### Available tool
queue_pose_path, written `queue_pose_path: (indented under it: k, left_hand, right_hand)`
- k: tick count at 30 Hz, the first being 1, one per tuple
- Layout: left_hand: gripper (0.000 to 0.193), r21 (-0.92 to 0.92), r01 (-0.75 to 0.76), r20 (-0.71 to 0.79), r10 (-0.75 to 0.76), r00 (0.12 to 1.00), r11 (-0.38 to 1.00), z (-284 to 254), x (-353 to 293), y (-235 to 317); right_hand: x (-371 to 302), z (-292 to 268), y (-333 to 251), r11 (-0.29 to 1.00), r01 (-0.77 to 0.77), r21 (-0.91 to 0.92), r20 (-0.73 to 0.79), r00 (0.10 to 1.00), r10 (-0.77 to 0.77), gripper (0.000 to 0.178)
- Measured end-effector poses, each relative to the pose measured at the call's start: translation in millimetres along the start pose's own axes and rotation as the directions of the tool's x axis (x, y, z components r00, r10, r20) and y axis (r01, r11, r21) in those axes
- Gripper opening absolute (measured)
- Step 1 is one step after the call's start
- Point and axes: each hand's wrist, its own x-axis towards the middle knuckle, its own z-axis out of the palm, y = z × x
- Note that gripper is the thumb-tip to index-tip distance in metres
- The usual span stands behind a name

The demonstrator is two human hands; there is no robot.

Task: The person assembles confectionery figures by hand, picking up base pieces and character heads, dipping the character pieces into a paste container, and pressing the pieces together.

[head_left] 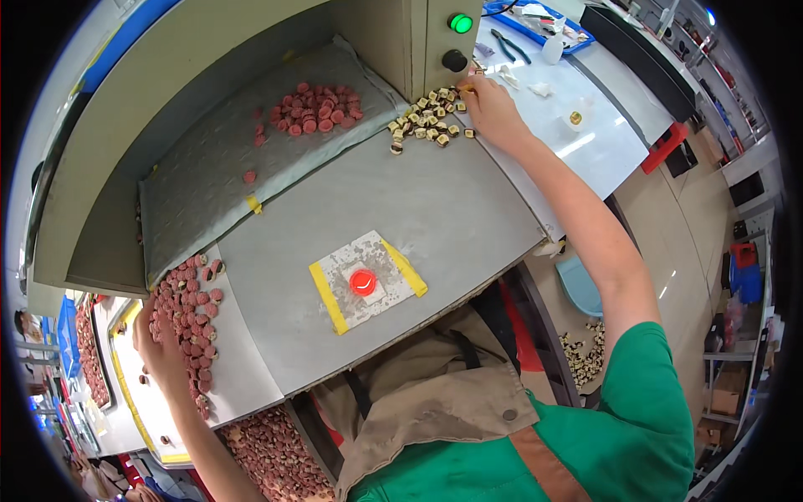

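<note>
Evidently, right hand (495, 111) beside cream pieces (432, 133), left hand (159, 345) beside pink pieces (189, 321), grips unclear

No words or numbers can be read here. The round red thing (362, 282) has a curvy white mark, but I can't tell if it's a sign or shine. The little pale blocks (432, 134) look too tiny to read.

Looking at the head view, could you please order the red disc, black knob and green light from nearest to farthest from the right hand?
1. Black knob: up-left of the right hand.
2. Green light: above the knob.
3. Red disc: lower left.
</note>
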Motion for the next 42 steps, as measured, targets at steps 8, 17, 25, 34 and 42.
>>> queue_pose_path:
  k: [8, 17, 25, 34, 42]
  left_hand:
    - [0.035, -0.301, -0.301, 0.214, 0.371, 0.904, 0.905, 135.8, 77.4, 136.1]
    - [0.025, -0.436, -0.242, 0.133, 0.328, 0.935, 0.867, 219.5, 116.0, 175.7]
    - [0.020, -0.405, -0.145, 0.142, 0.219, 0.965, 0.903, 205.9, 106.9, 169.7]
    - [0.025, -0.633, -0.094, 0.089, 0.193, 0.977, 0.768, 182.3, 87.5, 158.1]
    - [0.037, -0.710, 0.696, 0.697, 0.037, 0.716, -0.105, 78.2, -24.8, 162.6]
  right_hand:
    - [-33.9, 18.4, -47.3, 0.985, 0.170, 0.022, -0.004, 0.986, -0.170, 0.019]
    - [-47.9, 3.4, -102.8, 0.892, 0.449, -0.047, 0.087, 0.892, -0.444, 0.016]
    - [-60.7, 11.9, -112.5, 0.834, 0.551, -0.034, 0.221, 0.818, -0.531, 0.013]
    - [-122.4, -2.7, -121.8, 0.941, 0.305, 0.147, 0.258, 0.906, -0.334, 0.016]
    - [-126.9, -10.8, -128.2, 0.938, 0.322, 0.129, 0.265, 0.900, -0.345, 0.019]
